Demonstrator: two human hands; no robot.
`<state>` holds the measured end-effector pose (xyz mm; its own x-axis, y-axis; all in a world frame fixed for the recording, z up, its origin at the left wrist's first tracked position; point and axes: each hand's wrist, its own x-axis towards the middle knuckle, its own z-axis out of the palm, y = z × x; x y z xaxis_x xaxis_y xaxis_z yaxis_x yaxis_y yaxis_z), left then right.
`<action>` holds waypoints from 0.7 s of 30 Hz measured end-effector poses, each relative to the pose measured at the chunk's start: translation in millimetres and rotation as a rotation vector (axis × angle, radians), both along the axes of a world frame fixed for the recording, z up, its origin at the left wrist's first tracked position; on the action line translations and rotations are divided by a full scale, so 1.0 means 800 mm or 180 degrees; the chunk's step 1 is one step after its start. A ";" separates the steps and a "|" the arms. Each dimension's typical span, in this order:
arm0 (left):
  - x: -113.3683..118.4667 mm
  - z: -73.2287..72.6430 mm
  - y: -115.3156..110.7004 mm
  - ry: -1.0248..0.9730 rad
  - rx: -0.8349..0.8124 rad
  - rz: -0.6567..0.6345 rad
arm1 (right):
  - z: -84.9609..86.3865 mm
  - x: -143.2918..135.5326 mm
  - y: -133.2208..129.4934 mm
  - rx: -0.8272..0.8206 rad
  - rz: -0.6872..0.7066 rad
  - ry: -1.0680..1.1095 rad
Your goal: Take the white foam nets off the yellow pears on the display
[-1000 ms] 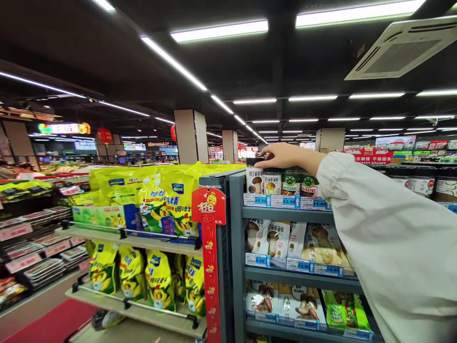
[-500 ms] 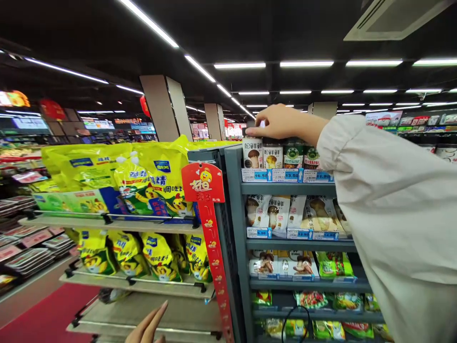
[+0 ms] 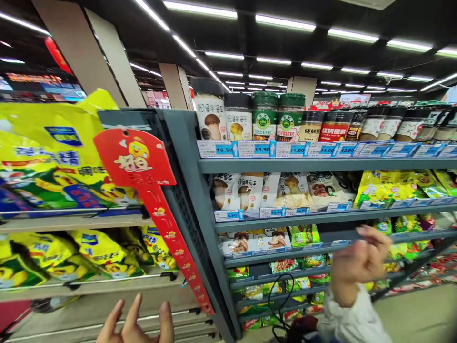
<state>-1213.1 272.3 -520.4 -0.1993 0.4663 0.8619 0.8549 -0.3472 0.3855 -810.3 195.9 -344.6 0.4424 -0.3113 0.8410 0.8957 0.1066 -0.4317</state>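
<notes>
At the bottom left, my left hand (image 3: 137, 324) has its fingers spread and holds nothing, in front of the lower shelves of the end display. My right hand (image 3: 360, 262) is blurred at the lower right, in front of the grey shelf unit, with its fingers curled; whether anything is in them cannot be made out. On the top shelf stand a white mushroom-seasoning jar (image 3: 209, 114) with a black lid, a second white jar (image 3: 238, 119) and green-lidded jars (image 3: 264, 119). Neither hand touches them.
Yellow seasoning bags (image 3: 57, 157) fill the display at left. A red hanging price sign (image 3: 135, 157) sticks out at its corner. Lower grey shelves hold mushroom packets (image 3: 250, 193). A black cable (image 3: 280, 305) loops near the bottom centre.
My right hand has come down from the jars on the top shelf to the lower right. More of my left hand shows, fingers spread. The view has turned right and moved closer.
</notes>
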 end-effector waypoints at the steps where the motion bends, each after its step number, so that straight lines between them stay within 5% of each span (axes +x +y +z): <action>1: 0.008 0.006 -0.001 0.0010 -0.0053 -0.0117 | -0.041 0.007 0.013 -0.0419 0.0258 0.0193; 5: 0.057 0.016 -0.001 -0.0064 -0.0330 -0.1044 | -0.173 0.042 0.049 -0.1561 0.0559 0.0694; 8: 0.114 0.009 0.000 0.0126 -0.0548 -0.1780 | -0.222 0.075 0.058 -0.2395 0.0641 0.0675; 13: 0.214 0.007 0.020 0.1059 -0.0656 -0.2614 | -0.222 0.109 0.066 -0.3530 0.0383 0.0697; 17: 0.268 0.019 0.055 0.1676 -0.0904 -0.2638 | -0.197 0.116 0.071 -0.4251 0.0386 0.0821; 21: 0.296 0.023 0.084 0.1742 -0.1340 -0.2459 | -0.182 0.126 0.060 -0.4401 0.0627 0.0570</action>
